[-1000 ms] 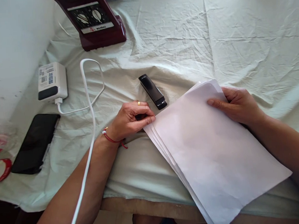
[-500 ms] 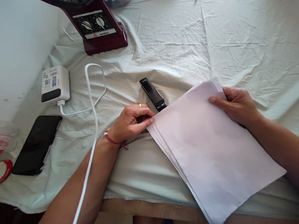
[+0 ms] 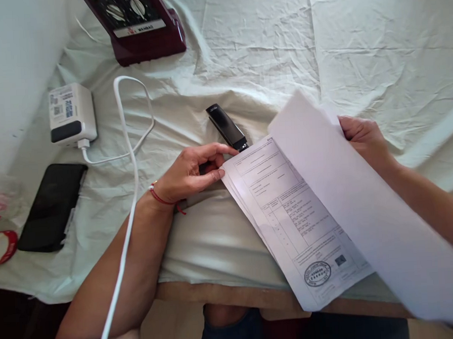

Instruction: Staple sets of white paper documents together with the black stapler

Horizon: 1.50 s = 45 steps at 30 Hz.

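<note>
My left hand has its thumb and fingers closed on the near-left corner of a stack of printed papers. The exposed page carries text, a table and a round black stamp. My right hand grips the far edge of a white sheet, which is lifted and slanted across the right part of the stack. Its fingers are partly hidden behind the paper. Just beyond my left fingertips lies a black stapler, its metal end close to the stack's corner.
A maroon fan base with two dials stands at the back. To the left are a white box with a white cable passing over my left forearm, a black phone and a red ring. A wrinkled pale cloth covers the table.
The top sheet has been turned up toward the right by my right hand, uncovering a printed page. My left hand stays at the corner. The camera view has shifted slightly.
</note>
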Available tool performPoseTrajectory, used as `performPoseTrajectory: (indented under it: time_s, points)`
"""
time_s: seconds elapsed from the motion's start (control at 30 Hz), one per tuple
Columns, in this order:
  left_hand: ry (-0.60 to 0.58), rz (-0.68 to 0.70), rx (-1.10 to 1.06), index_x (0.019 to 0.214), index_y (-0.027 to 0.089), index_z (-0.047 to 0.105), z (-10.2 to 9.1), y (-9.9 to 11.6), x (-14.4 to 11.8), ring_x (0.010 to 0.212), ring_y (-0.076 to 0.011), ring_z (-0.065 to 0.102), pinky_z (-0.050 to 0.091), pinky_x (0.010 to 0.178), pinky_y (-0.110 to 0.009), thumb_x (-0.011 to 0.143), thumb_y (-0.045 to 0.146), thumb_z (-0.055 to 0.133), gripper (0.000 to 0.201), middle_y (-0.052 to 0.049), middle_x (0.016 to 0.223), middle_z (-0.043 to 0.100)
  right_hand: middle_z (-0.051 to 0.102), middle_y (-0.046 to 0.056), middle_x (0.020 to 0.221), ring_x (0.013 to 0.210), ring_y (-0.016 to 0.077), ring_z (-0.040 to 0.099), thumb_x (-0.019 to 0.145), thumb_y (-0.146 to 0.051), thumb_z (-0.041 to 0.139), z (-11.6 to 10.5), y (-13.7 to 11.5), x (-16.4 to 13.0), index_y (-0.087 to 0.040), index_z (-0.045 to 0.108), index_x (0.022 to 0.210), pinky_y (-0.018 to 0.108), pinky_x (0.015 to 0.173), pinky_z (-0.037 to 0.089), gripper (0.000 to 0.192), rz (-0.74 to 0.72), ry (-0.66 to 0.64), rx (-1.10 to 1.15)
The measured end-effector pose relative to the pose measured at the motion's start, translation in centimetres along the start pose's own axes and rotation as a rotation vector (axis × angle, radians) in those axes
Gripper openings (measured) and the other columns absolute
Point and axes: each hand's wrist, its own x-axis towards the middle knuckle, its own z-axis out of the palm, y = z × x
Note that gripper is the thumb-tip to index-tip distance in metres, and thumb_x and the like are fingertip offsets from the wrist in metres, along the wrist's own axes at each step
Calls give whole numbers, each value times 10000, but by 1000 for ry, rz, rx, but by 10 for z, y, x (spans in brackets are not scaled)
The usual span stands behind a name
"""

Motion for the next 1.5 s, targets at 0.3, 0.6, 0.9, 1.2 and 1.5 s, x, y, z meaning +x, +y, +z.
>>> performPoseTrajectory:
  time_s: [0.3,0.6,0.9,1.2,1.5]
  points:
    - [-39,60,-38,1348,239,667,-2,1,3,709,-173,605,477,672,-299,927,251,758,432,13,812,689,610,-25,711,617,92,507,761,-432,975,1,2,-4,-187,703,803,220,495,358,369,74,-16,10]
    - [18,52,-31,1317,201,691,3,6,4,701,-153,614,467,646,-263,919,328,817,437,-2,825,724,671,12,790,705,138,572,798,-482,947,0,1,-5,-184,788,846,227,548,457,341,21,-1,-66]
    - [13,-40,-114,1115,194,849,-1,5,1,804,-228,734,573,737,-328,932,387,754,282,-61,887,813,613,4,745,667,120,517,796,-499,946,1,2,-6,-185,761,788,232,526,400,365,32,44,-57]
    - [48,13,-1,834,188,828,-4,4,3,668,-195,612,498,646,-332,971,472,680,348,-53,737,734,650,8,734,663,142,570,781,-504,928,-4,12,-1,-192,820,869,238,527,433,341,7,17,-151]
    - [26,27,162,721,192,704,-1,8,8,643,-151,506,407,626,-303,981,580,761,470,-4,644,600,626,-5,725,664,117,522,820,-501,893,-1,10,-1,-187,790,868,229,553,402,334,-21,-8,-177]
